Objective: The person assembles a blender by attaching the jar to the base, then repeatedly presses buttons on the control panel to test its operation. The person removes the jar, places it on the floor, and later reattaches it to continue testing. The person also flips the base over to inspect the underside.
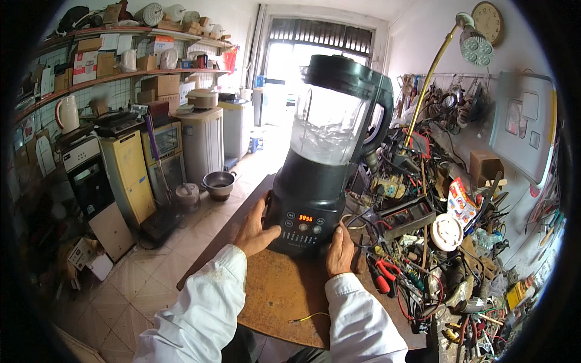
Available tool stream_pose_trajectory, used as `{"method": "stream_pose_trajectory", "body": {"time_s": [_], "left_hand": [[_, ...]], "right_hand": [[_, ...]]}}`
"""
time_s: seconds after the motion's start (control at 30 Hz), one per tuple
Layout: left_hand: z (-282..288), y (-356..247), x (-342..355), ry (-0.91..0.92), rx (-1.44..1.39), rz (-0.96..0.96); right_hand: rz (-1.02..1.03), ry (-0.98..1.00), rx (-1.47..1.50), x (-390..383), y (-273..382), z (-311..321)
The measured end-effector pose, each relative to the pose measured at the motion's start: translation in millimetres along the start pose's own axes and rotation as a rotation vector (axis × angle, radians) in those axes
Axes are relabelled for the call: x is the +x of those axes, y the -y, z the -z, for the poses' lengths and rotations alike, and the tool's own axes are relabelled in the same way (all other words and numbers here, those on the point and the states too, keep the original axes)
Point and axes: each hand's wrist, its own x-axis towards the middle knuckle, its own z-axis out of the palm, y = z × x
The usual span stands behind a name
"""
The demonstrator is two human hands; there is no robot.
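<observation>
Bracing a tall black plastic blender with clear liquid-filled jug (318, 175) on the brown wooden tabletop (278, 296), with long axis upright between left hand (255, 231) and right hand (340, 252), fingers cupped against opposite sides, left thumb (269, 235) nearest the black control panel (304, 228).

Room to pass over the near tabletop (272, 293) — just a thin wire (310, 316) there, tall blender (310, 193) blocking the middle, tool heap (423, 266) crowding the right, open floor (142, 269) on the left
</observation>
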Motion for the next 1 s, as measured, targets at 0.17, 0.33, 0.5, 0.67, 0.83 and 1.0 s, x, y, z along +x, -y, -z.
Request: {"method": "stream_pose_trajectory", "body": {"time_s": [0.17,0.33,0.5,0.67,0.83,1.0], "left_hand": [[0,0,2,0.014,-0.062,-0.030],[-1,9,3,0.002,-0.076,-0.036],[-2,11,5,0.011,-0.098,-0.034],[-1,9,5,0.008,-0.104,-0.052],[-1,3,4,0.016,-0.099,-0.041],[-1,7,4,0.001,-0.068,-0.063]], "right_hand": [[-0.107,0.047,0.034,1,-4,3],[-0.016,0.024,0.037,1,-1,1],[-0.028,0.036,0.065,3,-7,1],[-0.033,0.038,0.069,3,-5,0],[-0.004,0.027,0.062,3,-10,1],[-0.027,0.037,0.059,2,0,2]]}}
